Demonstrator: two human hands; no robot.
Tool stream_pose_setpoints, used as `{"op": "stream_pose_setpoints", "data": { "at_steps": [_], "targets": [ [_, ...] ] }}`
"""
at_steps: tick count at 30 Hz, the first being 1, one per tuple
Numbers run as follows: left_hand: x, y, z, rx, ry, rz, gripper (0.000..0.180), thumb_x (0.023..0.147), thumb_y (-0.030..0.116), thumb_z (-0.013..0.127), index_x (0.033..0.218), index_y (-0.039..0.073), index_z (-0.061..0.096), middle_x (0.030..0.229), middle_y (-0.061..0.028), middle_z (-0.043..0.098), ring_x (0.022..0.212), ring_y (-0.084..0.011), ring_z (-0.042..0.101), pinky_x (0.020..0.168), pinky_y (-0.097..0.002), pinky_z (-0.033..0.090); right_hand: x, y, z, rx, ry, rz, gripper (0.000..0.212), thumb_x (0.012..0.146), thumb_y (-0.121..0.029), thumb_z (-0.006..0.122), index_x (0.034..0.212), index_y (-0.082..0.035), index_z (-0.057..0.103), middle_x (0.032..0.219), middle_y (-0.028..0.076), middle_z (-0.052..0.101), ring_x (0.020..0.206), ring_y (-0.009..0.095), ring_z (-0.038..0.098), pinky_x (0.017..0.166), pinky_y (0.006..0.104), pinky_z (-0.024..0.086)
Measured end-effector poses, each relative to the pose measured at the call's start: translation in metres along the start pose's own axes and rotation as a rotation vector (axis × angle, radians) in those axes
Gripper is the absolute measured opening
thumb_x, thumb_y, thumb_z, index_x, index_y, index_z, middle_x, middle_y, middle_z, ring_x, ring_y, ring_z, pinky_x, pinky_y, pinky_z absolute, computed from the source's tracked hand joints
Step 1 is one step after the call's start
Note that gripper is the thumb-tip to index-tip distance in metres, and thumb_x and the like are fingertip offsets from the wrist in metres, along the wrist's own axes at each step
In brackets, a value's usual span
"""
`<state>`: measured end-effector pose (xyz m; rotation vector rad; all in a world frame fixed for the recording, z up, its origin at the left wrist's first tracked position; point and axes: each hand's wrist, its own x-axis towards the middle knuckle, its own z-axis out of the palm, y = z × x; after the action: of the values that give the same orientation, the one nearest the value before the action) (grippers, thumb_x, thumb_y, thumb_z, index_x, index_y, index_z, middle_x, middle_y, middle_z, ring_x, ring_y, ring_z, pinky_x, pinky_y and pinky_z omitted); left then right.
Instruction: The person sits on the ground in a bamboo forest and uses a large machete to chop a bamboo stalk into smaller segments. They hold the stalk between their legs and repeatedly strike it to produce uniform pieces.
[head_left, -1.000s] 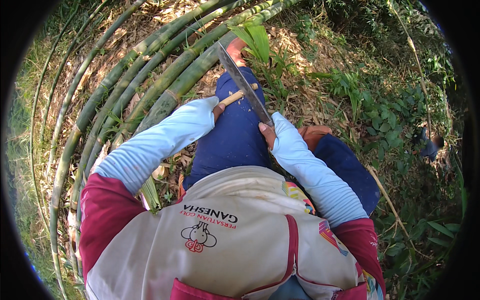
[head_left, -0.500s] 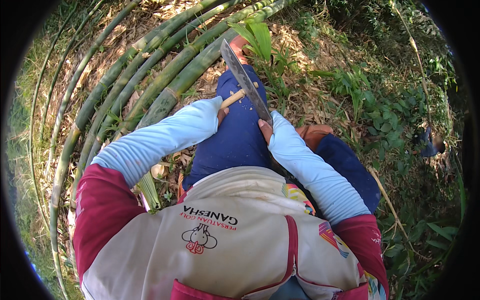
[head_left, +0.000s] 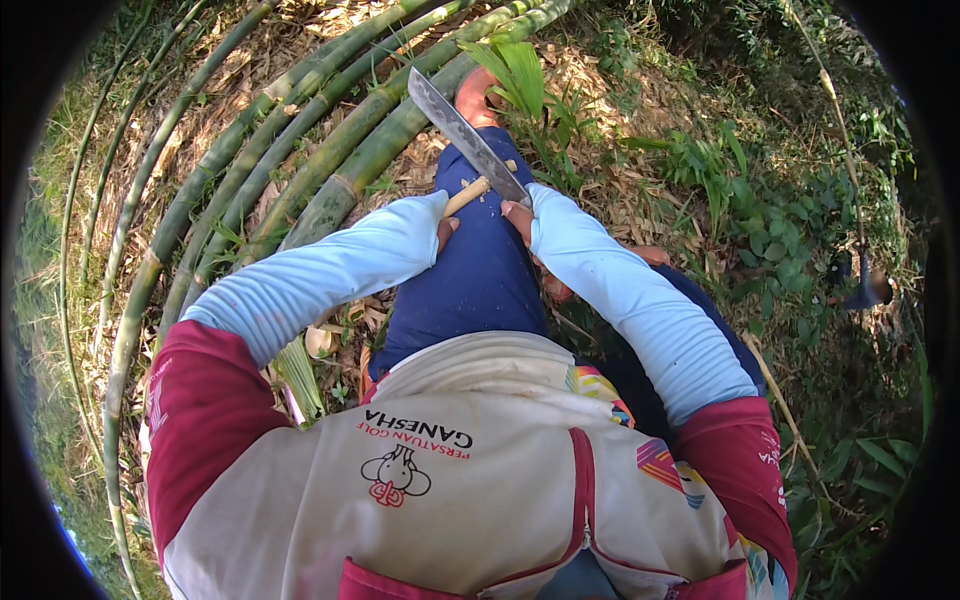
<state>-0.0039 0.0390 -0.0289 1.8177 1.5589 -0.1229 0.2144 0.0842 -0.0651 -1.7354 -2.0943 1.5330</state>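
My left hand, mostly hidden by its light blue sleeve, is closed around a short pale stick above my thigh. The stick points up and to the right, and its far end meets the blade of a machete. Fingers wrapped, my right hand grips the machete at the base of the blade; the handle is hidden by hand and sleeve. The long dark-grey blade slants up and left over my outstretched leg in navy trousers. Small pale chips lie on the trousers near the blade.
Several long green bamboo poles lie curving along the left, over dry leaf litter. A leafy green plant stands beside my foot. Undergrowth and a thin cane are on the right. Another person is partly visible at far right.
My right hand has moved up and left with the machete, and the blade tip has swung left. My left hand and the stick have hardly moved. My bent right leg has shifted lower.
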Motion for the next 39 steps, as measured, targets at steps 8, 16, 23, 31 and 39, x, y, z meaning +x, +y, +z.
{"op": "stream_pose_setpoints", "data": {
  "at_steps": [8,16,23,31,39],
  "targets": [
    [-0.007,0.003,0.002,-0.303,0.06,-0.18,0.038,0.098,0.036,0.047,0.107,0.001,0.057,0.089,-0.0227,0.065,0.087,-0.0397,0.064,0.078,-0.0439,0.047,-0.044,0.014,-0.005,0.215,0.131,-0.197,0.038,0.094,-0.031,0.059,0.109,0.003,0.052,0.08,0.013,0.062,0.074,0.023,0.062,0.07,0.0349,0.048],
    [-0.013,0.003,-0.003,-0.408,-0.089,-0.284,0.037,0.098,0.036,0.048,0.106,0.001,0.056,0.088,-0.0193,0.064,0.079,-0.036,0.063,0.072,-0.0414,0.046,-0.078,-0.005,-0.019,0.041,0.082,-0.084,0.042,0.095,-0.034,0.059,0.104,0.007,0.052,0.088,0.019,0.062,0.08,0.026,0.059,0.074,0.0397,0.046],
    [-0.011,-0.003,-0.004,-0.312,-0.02,-0.176,0.038,0.098,0.036,0.047,0.107,0.001,0.057,0.093,-0.0238,0.064,0.085,-0.0416,0.062,0.074,-0.0448,0.046,-0.067,0.018,-0.001,0.002,0.102,-0.157,0.035,0.097,-0.031,0.056,0.1,0.004,0.052,0.086,0.021,0.062,0.081,0.032,0.059,0.078,0.0385,0.045],
    [-0.007,0.0,0.009,-0.103,0.077,-0.056,0.029,0.097,0.029,0.047,0.102,0.002,0.056,0.082,-0.0243,0.062,0.081,-0.0422,0.062,0.072,-0.0462,0.046,-0.055,0.019,0.004,0.094,0.061,-0.12,0.037,0.096,-0.031,0.054,0.107,0.004,0.055,0.092,0.026,0.064,0.086,0.039,0.063,0.079,0.0421,0.047],
    [-0.008,-0.001,0.005,-0.064,0.063,0.054,0.024,0.097,0.023,0.046,0.096,-0.001,0.05,0.076,-0.0252,0.059,0.074,-0.0446,0.06,0.067,-0.0508,0.045,-0.03,0.025,0.006,0.023,0.07,-0.119,0.037,0.094,-0.03,0.055,0.111,0.003,0.058,0.093,0.022,0.067,0.084,0.036,0.065,0.078,0.0404,0.049]
  ]
}}
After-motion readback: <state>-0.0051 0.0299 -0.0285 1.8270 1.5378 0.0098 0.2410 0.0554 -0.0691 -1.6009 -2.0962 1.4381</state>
